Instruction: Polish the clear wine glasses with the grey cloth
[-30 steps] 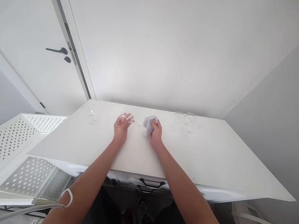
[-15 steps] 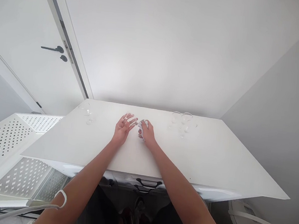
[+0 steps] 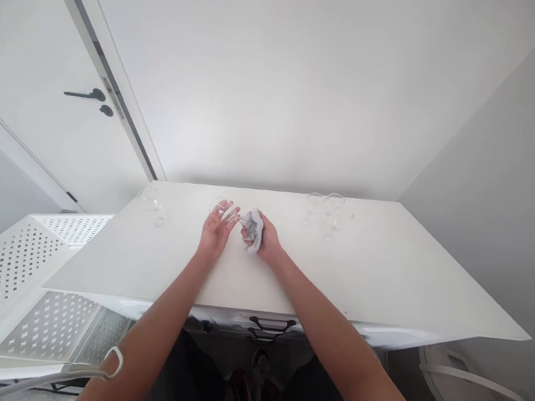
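A clear stemmed glass (image 3: pixel 218 205) lies tilted in my left hand (image 3: pixel 215 238), its bowl to the left and its stem pointing right. The fingers are curled around it. My right hand (image 3: pixel 270 242) grips a crumpled light grey cloth (image 3: pixel 254 230) at the stem end of the glass. The cloth hides the foot. Both hands are just above the white cabinet top (image 3: pixel 386 267). Off to the left stands another clear stemmed glass (image 3: pixel 150 201). On the right, several similar glasses (image 3: pixel 334 205) stand close together, their outlines faint.
Behind the cabinet top rises a white wall (image 3: pixel 278 111). A door with a black handle (image 3: pixel 85 94) is at the left. Perforated white panels (image 3: pixel 40 322) and a pale cable (image 3: pixel 80 373) are at the lower left. Black drawer handles (image 3: pixel 273 325) show below the front edge.
The cloth now shows more openly and hangs looser from my right hand. My left hand has turned slightly, with the glass bowl shifted a little left. The camera view has shifted slightly.
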`<action>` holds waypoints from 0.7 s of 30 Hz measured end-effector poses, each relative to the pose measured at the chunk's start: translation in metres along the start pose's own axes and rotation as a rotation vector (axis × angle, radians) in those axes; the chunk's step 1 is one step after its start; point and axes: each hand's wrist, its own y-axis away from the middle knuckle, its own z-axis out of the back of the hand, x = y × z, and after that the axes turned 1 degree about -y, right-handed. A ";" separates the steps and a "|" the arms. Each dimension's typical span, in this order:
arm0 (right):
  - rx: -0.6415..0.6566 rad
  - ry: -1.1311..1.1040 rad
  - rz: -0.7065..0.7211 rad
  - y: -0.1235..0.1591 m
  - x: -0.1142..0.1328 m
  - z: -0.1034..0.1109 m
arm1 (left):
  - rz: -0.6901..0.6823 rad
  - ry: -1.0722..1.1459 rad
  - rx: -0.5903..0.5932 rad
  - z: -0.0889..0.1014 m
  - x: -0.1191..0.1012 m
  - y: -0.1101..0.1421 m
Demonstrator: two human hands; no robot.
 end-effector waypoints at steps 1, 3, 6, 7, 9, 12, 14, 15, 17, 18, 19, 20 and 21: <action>-0.077 -0.014 0.084 0.000 0.001 -0.001 | -0.017 0.027 -0.048 0.002 0.000 -0.001; -0.221 0.014 0.251 0.000 0.002 -0.002 | -0.050 0.074 -0.152 0.007 0.000 -0.003; -0.165 0.097 0.264 0.002 0.001 -0.007 | -0.076 0.078 -0.210 0.009 0.002 -0.004; -0.101 0.108 0.223 0.003 0.000 -0.009 | -0.075 0.055 -0.188 0.009 0.004 -0.004; -0.017 0.114 0.158 0.004 -0.004 -0.012 | -0.061 -0.007 -0.115 0.005 0.006 -0.003; -0.126 0.143 0.113 0.003 -0.006 -0.011 | -0.036 -0.093 -0.026 -0.001 0.008 0.001; -0.212 0.134 0.006 0.001 -0.004 -0.006 | -0.009 -0.131 0.024 -0.004 0.009 0.003; -0.211 0.120 -0.069 0.000 -0.002 -0.003 | 0.006 -0.145 0.044 -0.005 0.009 0.003; -0.156 0.114 -0.170 0.000 0.001 -0.001 | 0.021 -0.153 0.065 -0.005 0.008 0.003; -0.143 0.142 -0.159 0.001 0.002 -0.001 | 0.021 -0.147 0.064 -0.005 0.008 0.002; -0.156 0.197 -0.095 0.002 0.001 -0.002 | 0.016 -0.134 0.058 -0.004 0.008 0.001; -0.187 0.279 0.011 0.003 0.000 -0.003 | 0.008 -0.118 0.051 -0.003 0.008 0.000; -0.223 0.381 0.144 0.005 -0.001 -0.006 | 0.000 -0.103 0.043 -0.002 0.008 -0.001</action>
